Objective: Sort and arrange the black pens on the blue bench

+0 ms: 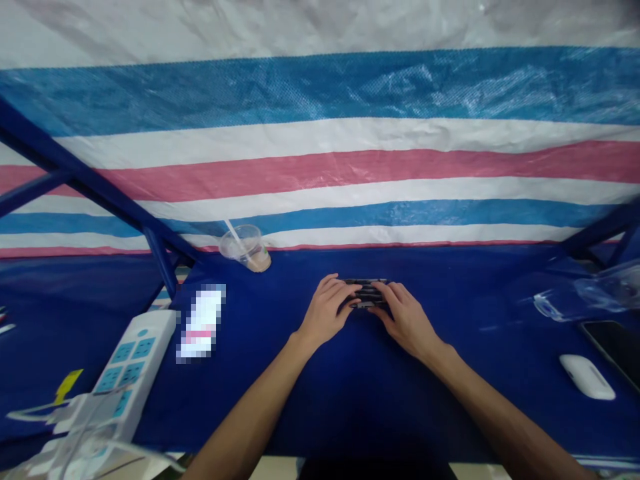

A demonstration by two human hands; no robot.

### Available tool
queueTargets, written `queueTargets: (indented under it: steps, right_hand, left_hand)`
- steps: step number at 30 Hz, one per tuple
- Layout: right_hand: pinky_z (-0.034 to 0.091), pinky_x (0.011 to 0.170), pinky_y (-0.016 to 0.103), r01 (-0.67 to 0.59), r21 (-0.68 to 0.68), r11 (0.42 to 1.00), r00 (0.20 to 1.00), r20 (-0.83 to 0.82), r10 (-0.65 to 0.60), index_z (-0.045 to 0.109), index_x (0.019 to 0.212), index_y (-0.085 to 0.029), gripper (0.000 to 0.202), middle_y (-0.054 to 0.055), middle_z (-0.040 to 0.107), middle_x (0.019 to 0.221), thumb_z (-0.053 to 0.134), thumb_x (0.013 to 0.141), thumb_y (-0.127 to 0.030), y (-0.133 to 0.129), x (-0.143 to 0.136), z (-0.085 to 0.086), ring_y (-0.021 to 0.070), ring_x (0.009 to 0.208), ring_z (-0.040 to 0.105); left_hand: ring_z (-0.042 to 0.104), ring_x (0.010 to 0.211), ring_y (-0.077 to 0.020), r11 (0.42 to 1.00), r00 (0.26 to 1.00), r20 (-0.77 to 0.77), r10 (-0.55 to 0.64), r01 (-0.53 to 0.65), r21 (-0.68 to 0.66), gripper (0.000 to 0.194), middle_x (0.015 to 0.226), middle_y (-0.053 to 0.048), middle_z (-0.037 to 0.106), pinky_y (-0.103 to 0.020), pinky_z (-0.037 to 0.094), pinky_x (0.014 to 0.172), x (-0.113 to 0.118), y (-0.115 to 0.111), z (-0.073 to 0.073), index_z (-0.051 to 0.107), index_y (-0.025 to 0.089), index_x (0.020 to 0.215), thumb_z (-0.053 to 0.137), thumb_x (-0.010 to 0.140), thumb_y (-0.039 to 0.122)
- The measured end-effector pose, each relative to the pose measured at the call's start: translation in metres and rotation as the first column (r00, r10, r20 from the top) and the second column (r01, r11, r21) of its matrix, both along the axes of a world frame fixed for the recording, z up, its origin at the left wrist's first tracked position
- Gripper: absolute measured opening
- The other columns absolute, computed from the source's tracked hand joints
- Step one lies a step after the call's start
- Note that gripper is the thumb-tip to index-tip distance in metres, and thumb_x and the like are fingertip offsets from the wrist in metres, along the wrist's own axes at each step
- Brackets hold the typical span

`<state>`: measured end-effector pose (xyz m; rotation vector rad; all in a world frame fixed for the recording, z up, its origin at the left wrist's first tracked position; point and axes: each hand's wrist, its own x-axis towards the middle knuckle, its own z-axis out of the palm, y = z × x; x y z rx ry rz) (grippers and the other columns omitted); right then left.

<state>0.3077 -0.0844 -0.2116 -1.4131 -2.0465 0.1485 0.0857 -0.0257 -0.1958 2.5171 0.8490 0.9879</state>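
My left hand (pixel 329 308) and my right hand (pixel 401 312) meet over the middle of the blue surface. Between them lies a bundle of several slim black pens (pixel 369 293), side by side and pointing left to right. The left fingers and thumb close on one end of the bundle, and the right ones grip the other end. Both ends are partly hidden under my fingers. Whether the pens rest on the surface or are slightly raised, I cannot tell.
At left are a white power strip (pixel 131 363) with cables and a pixelated bright object (pixel 203 323). A tilted plastic cup (pixel 244 247) with a straw is near the striped sheet (pixel 320 173). A clear bottle (pixel 585 297), dark phone (pixel 615 347) and white mouse-like object (pixel 586 377) lie right.
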Motion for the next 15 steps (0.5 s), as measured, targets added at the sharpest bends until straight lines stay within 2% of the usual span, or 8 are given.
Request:
queueTargets:
  steps: [2,5,10,15]
  right_hand:
    - [0.058,0.089,0.049,-0.054,-0.006,0.999,0.999,-0.007,0.054,0.046,0.148,-0.025,0.044,0.013,0.067,0.115,0.049,0.105,-0.032,0.0001,-0.0011,0.0015,0.0306,0.101,0.064]
    - [0.058,0.089,0.046,-0.103,0.005,0.995,0.995,-0.015,0.103,0.054,0.141,-0.025,0.036,0.012,0.068,0.115,0.043,0.107,-0.025,0.001,0.0011,0.002,0.0278,0.1,0.065]
    - [0.059,0.081,0.04,-0.095,0.024,0.995,0.991,-0.09,0.097,0.064,0.125,-0.023,0.025,0.009,0.07,0.101,0.048,0.106,-0.023,0.0025,0.0063,0.0025,0.0242,0.089,0.067]
    - [0.059,0.082,0.041,-0.081,0.062,0.995,0.985,-0.144,0.089,0.068,0.119,-0.023,0.023,0.01,0.07,0.101,0.049,0.106,-0.025,0.0042,0.0057,0.0027,0.0245,0.09,0.067]
  left_hand:
    - [0.069,0.1,-0.0186,1.0,1.0,0.016,-0.004,0.003,0.009,0.026,0.099,-0.003,0.074,-0.052,0.046,0.115,-0.0001,0.0001,-0.001,0.065,0.026,0.125,0.059,0.1,0.022]
    - [0.07,0.101,-0.0193,1.0,1.0,0.017,0.003,-0.004,0.031,0.024,0.101,-0.003,0.075,-0.051,0.047,0.113,0.002,-0.0008,-0.0006,0.068,0.026,0.122,0.063,0.099,0.026]
    - [0.071,0.095,-0.0176,0.999,1.0,0.01,-0.013,0.012,0.033,0.017,0.097,-0.002,0.076,-0.048,0.049,0.11,0.0052,-0.0014,0.0022,0.071,0.025,0.115,0.06,0.102,0.027]
    - [0.069,0.093,-0.019,0.996,0.995,0.072,0.065,-0.07,0.061,0.013,0.097,-0.002,0.076,-0.048,0.052,0.104,0.0038,0.0016,-0.0009,0.07,0.024,0.11,0.065,0.099,0.029]
